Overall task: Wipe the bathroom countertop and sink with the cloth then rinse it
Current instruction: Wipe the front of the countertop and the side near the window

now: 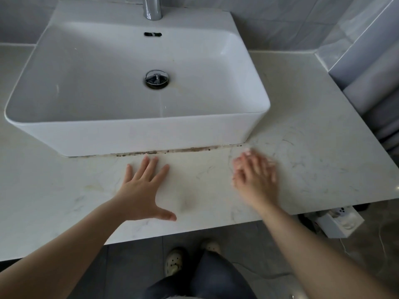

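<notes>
We start with the countertop (302, 126), pale marble that fills the view from nine o'clock round to three. The white sink (138, 137) stands on it at twelve o'clock from our hands. Our left hand (142, 190) lies flat on the stone at six o'clock from the sink, fingers spread straight and thumb out, holding nothing. Our right hand (254, 175), near the sink's five o'clock corner, is blurred. Its fingers look stretched out and we see nothing in it. The cloth is not in view, so the step in hand, as we judge it, is fetching it before any wiping. Once we have it, we should work in long overlapping strokes from the back wall toward us. The dark grime line (183, 150) under the sink's front edge will want firm fingertip pressure through a folded edge. The faint yellow stain (90, 187) at eight o'clock also needs attention. The drain (157, 79) comes last.
</notes>
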Demonstrator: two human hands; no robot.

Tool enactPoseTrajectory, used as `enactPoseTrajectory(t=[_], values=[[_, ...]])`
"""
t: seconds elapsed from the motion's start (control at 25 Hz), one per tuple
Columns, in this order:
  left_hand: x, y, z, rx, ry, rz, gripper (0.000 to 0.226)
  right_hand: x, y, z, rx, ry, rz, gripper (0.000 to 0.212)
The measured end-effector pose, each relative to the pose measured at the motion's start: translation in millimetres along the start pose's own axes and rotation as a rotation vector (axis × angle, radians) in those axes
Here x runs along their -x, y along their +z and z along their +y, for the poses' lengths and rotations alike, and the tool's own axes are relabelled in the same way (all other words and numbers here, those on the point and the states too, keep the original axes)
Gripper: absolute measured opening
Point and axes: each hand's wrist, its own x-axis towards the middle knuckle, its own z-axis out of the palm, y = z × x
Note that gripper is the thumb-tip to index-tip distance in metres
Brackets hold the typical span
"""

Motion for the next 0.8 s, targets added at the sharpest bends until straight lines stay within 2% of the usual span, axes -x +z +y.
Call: enactPoseTrajectory(t=[0.08, 0.12, 0.16, 0.28, 0.32, 0.36, 0.4, 0.44, 0.56, 0.64, 0.68, 0.72, 0.8], values=[[-1, 4, 4, -0.015, -0.023, 0.012, 0.150, -6, -4, 16, -0.034, 0.272, 0.014, 0.059], [-1, 5, 5, 0.004, -0.034, 0.017, 0.149, -1, -2, 0, -0.031, 0.300, 0.009, 0.058], [-2, 5, 6, 0.024, -0.044, 0.025, 0.149, 9, 4, -25, -0.034, 0.224, 0.032, 0.058], [-1, 4, 6, 0.035, -0.069, 0.050, 0.152, 51, 23, -95, -0.030, -0.354, 0.072, 0.058], [-1, 4, 7, 0.031, -0.076, 0.056, 0.152, 55, 22, -97, 0.000, -0.492, 0.038, 0.056], [0, 4, 7, 0.031, -0.082, 0.059, 0.152, 47, 20, -86, 0.021, -0.548, 0.029, 0.055], [1, 3, 8, 0.027, -0.086, 0.055, 0.153, 34, 19, -65, 0.017, -0.504, 0.034, 0.055], [1, 1, 8, 0.019, -0.087, 0.045, 0.154, 21, 15, -39, 0.012, -0.385, 0.027, 0.057], [1, 1, 9, 0.026, -0.096, 0.049, 0.155, -9, 0, 26, -0.024, 0.119, 0.040, 0.057], [3, 2, 10, 0.035, -0.089, 0.057, 0.157, -4, -1, 10, -0.061, 0.228, 0.069, 0.058], [4, 3, 10, 0.038, -0.078, 0.057, 0.157, 8, 6, -14, -0.073, 0.170, 0.122, 0.060], [3, 5, 9, 0.045, -0.072, 0.068, 0.157, 23, 14, -42, -0.083, 0.034, 0.141, 0.063], [3, 8, 3, 0.049, -0.051, 0.097, 0.155, 52, 23, -88, -0.064, -0.324, 0.034, 0.064]])
